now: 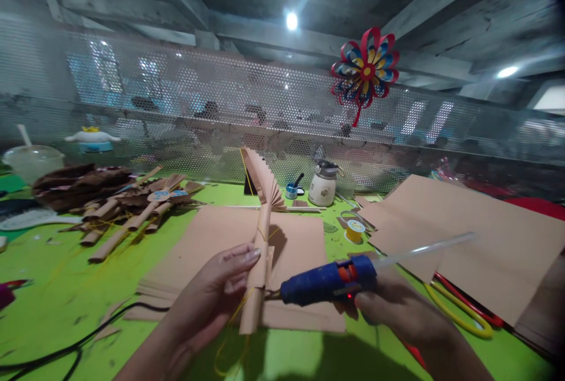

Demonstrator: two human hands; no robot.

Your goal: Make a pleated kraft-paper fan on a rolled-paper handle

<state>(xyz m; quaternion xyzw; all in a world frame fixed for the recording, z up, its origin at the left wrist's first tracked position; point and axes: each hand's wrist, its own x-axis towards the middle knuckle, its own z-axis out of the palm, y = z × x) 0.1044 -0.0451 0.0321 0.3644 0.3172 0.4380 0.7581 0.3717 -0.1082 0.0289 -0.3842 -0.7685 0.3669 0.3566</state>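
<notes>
My left hand (216, 287) is closed round the rolled handle of a brown pleated paper fan (261, 234), held upright with its folded pleats spreading at the top. A yellow thread hangs from the handle. My right hand (397, 310) grips a blue hot glue gun (329, 281) with a clear glue stick poking out behind it. The gun's nozzle touches the fan's handle at its right side, low down. Both sit above a stack of brown paper sheets (300, 245) on the green table (66, 292).
Finished brown fans (132, 210) lie piled at the left. Large brown sheets (477, 234) cover the right, with yellow and red hoops (468, 316) by them. A thread spool (355, 231), white jar (323, 184) and perforated metal screen (176, 92) with a paper pinwheel (365, 69) stand behind. A black cable (66, 348) runs front left.
</notes>
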